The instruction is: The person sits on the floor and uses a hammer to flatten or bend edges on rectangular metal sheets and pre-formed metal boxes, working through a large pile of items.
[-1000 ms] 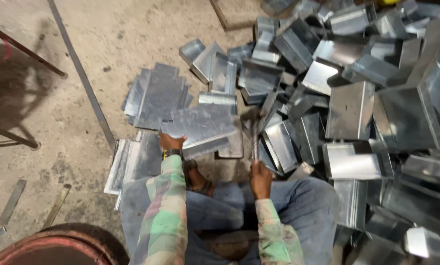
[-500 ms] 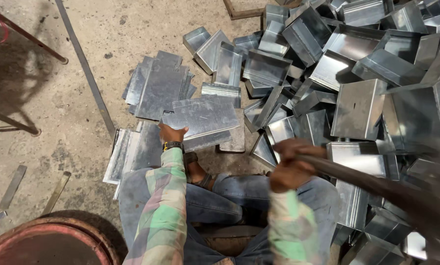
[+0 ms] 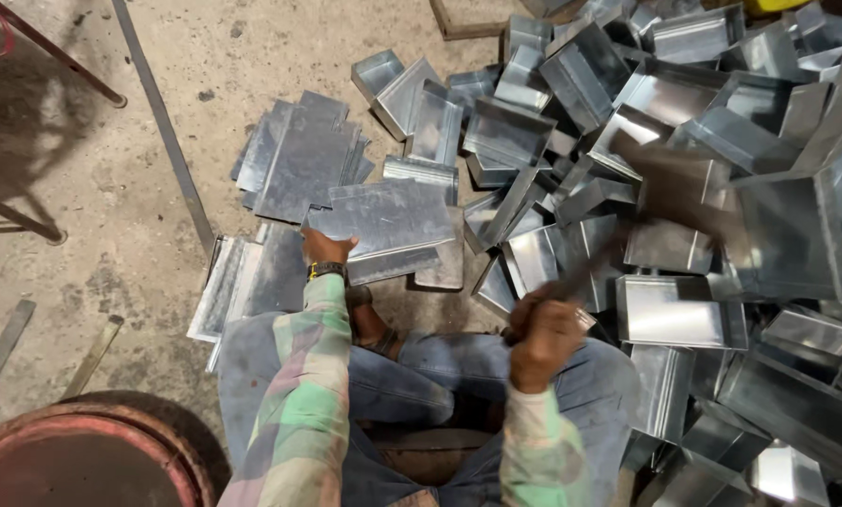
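Light: even, fairly bright, from overhead. Glare: pale sheen on the metal trays (image 3: 674,310) right of my knees. Shadow: soft dark patch on the floor (image 3: 92,216), far left of the trays. Blur: my right hand (image 3: 545,330) and its tool smeared; elsewhere sharp.

Dull-glossy galvanised sheet-metal trays (image 3: 670,310), flat metal sheet (image 3: 388,225), rough matt concrete floor (image 3: 83,207), checked cloth sleeve (image 3: 304,413).

Scrap around the workplace
A rusty red drum (image 3: 74,460) stood on the concrete floor (image 3: 92,235); a long metal strip (image 3: 163,127) lay beside flat sheets (image 3: 299,155).
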